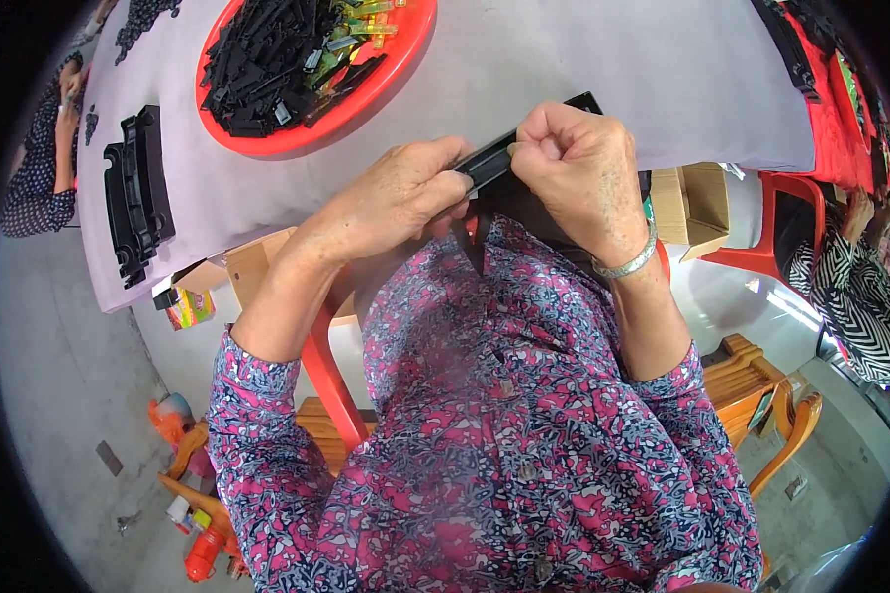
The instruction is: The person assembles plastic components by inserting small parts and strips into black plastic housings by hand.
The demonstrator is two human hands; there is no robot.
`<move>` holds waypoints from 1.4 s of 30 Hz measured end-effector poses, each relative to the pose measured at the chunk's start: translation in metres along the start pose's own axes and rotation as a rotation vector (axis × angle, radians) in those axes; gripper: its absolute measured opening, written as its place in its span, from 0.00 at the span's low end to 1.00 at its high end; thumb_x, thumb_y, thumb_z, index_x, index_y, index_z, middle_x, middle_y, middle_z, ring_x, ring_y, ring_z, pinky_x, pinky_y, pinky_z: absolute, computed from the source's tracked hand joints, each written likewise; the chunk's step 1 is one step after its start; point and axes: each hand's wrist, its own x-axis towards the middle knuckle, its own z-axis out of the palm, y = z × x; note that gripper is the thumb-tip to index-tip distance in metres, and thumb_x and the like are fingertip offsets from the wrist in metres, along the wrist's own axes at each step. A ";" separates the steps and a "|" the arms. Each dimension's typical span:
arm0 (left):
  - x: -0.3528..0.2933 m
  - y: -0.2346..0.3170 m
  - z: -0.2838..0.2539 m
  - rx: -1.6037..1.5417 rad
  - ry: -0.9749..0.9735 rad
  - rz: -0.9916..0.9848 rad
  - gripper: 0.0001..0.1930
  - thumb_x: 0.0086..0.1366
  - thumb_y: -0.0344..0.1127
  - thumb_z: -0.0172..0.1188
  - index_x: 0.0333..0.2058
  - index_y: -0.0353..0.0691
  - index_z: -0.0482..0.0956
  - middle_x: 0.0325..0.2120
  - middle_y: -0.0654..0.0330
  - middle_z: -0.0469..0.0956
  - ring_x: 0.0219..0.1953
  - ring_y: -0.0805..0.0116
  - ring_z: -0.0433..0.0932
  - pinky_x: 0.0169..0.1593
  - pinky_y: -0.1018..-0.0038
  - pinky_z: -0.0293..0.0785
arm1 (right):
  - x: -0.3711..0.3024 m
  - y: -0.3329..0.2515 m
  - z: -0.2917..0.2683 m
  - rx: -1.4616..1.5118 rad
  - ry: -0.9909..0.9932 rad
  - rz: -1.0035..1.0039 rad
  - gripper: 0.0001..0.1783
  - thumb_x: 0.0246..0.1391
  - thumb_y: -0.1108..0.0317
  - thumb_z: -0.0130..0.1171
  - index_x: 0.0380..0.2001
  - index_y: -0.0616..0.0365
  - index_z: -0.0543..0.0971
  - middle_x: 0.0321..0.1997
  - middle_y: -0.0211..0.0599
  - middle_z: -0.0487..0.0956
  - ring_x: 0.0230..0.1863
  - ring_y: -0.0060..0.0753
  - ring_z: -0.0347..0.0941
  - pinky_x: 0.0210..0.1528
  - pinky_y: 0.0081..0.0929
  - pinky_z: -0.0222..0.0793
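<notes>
A long black plastic part (491, 161) is held slantwise above my lap, near the table's front edge. My left hand (398, 196) pinches its left end between thumb and fingers. Curled into a fist, my right hand (585, 178) grips it farther along, with the thumb pressed at its edge. The part's far right end sticks out beyond my right knuckles. What lies under the curled right fingers is hidden.
Beyond my hands, a red round tray (267, 144) holds many small black pieces (267, 69) and several yellow-green clear ones (371, 28). Larger black moulded parts (138, 193) lie at the table's left. Cardboard boxes (702, 203) stand below the edge. Other people sit at both sides.
</notes>
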 end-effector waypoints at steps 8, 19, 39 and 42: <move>0.002 0.001 0.003 -0.002 0.028 0.017 0.12 0.63 0.37 0.46 0.32 0.32 0.73 0.21 0.61 0.75 0.23 0.73 0.75 0.26 0.74 0.71 | 0.002 0.005 -0.002 -0.007 0.005 0.018 0.04 0.42 0.74 0.58 0.20 0.63 0.76 0.13 0.37 0.68 0.15 0.24 0.61 0.22 0.26 0.63; 0.005 -0.006 0.004 0.009 -0.026 0.051 0.11 0.66 0.35 0.45 0.34 0.33 0.73 0.23 0.66 0.73 0.22 0.80 0.71 0.24 0.80 0.68 | 0.003 0.009 -0.003 0.072 -0.027 0.114 0.03 0.45 0.75 0.58 0.20 0.61 0.76 0.13 0.20 0.63 0.19 0.11 0.56 0.21 0.18 0.56; 0.003 -0.010 0.009 0.035 0.026 0.101 0.13 0.69 0.37 0.46 0.32 0.33 0.72 0.22 0.63 0.74 0.22 0.77 0.73 0.23 0.77 0.70 | -0.004 0.007 0.000 0.033 0.018 0.062 0.05 0.47 0.75 0.59 0.20 0.62 0.76 0.13 0.20 0.62 0.19 0.11 0.55 0.21 0.18 0.56; 0.003 -0.010 0.008 0.041 0.016 0.094 0.13 0.69 0.37 0.46 0.32 0.33 0.72 0.23 0.64 0.74 0.22 0.78 0.73 0.23 0.78 0.69 | -0.005 0.007 0.003 0.065 0.041 0.075 0.05 0.46 0.75 0.59 0.20 0.61 0.76 0.13 0.22 0.62 0.19 0.12 0.55 0.21 0.19 0.56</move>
